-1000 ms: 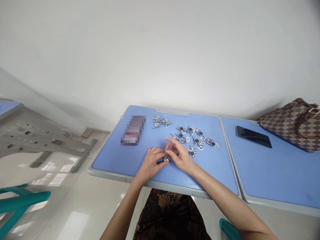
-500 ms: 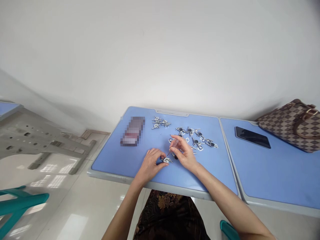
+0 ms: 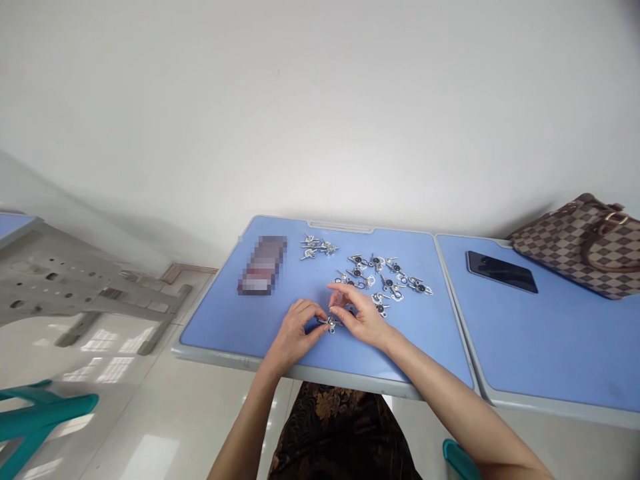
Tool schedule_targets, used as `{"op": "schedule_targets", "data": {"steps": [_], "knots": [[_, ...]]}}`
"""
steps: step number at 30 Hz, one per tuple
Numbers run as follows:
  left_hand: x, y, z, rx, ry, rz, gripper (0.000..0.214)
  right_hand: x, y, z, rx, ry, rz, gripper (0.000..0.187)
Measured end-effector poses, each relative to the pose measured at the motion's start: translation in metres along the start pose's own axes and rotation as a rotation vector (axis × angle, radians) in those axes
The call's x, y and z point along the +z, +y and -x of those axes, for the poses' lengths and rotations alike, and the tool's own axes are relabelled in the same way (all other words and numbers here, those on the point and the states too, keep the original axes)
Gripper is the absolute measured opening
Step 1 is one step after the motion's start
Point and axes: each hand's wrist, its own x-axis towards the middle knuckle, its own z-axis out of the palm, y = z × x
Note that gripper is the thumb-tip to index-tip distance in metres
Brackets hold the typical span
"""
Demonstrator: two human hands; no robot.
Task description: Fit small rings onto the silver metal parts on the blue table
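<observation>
My left hand point(image 3: 295, 335) and my right hand point(image 3: 361, 319) meet over the blue desktop point(image 3: 240, 320), both fingers closed on a small silver metal fitting point(image 3: 331, 324). Much of that fitting is hidden by my fingertips. Just beyond my right hand lies a loose cluster of similar metal fittings point(image 3: 383, 280), several with black round centres. A smaller group of fittings point(image 3: 317, 247) sits farther back. Neither group touches my hands.
A pixelated box point(image 3: 263, 265) lies on the desk's left. A second blue desk point(image 3: 550, 340) adjoins on the right, holding a black smartphone point(image 3: 501, 272) and a checkered handbag point(image 3: 575, 248). Teal chair parts point(image 3: 40, 408) stand low left.
My right hand has moved down and left from the scattered fittings, closing in beside my left hand on the small fitting. The view has shifted slightly.
</observation>
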Motion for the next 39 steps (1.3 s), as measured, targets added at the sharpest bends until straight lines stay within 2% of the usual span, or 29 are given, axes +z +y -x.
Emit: {"op": "schedule_targets", "data": {"steps": [6, 13, 20, 23, 27, 30, 32, 35, 37, 39], "knots": [[0.002, -0.004, 0.001, 0.019, 0.001, -0.001, 0.006, -0.001, -0.004, -0.001, -0.059, -0.065, 0.095, 0.038], [0.003, -0.008, 0.0, 0.006, -0.015, 0.03, 0.01, -0.001, -0.001, 0.001, -0.061, -0.079, 0.126, 0.04], [0.0, -0.009, 0.001, -0.122, 0.078, 0.115, 0.014, -0.001, -0.001, 0.001, -0.037, -0.096, 0.099, 0.04], [0.0, -0.012, 0.001, -0.148, 0.132, 0.13, 0.012, -0.002, -0.003, 0.0, -0.009, -0.05, 0.04, 0.037], [0.001, -0.016, 0.002, -0.148, 0.19, 0.137, 0.012, -0.011, -0.003, -0.003, 0.073, 0.123, -0.095, 0.036], [0.002, -0.017, 0.003, -0.127, 0.182, 0.148, 0.014, -0.024, -0.004, -0.005, 0.14, 0.21, -0.127, 0.031], [0.002, -0.015, 0.003, -0.121, 0.17, 0.147, 0.013, -0.032, -0.007, -0.005, 0.159, 0.151, -0.039, 0.024], [0.001, -0.013, 0.002, -0.129, 0.173, 0.138, 0.013, -0.036, -0.014, -0.006, 0.111, -0.132, 0.264, 0.013], [0.001, -0.012, 0.001, -0.132, 0.183, 0.137, 0.014, -0.033, -0.018, -0.005, 0.061, -0.308, 0.494, 0.022], [0.0, -0.012, 0.001, -0.132, 0.197, 0.138, 0.014, -0.026, -0.02, -0.004, 0.027, -0.413, 0.686, 0.04]]}}
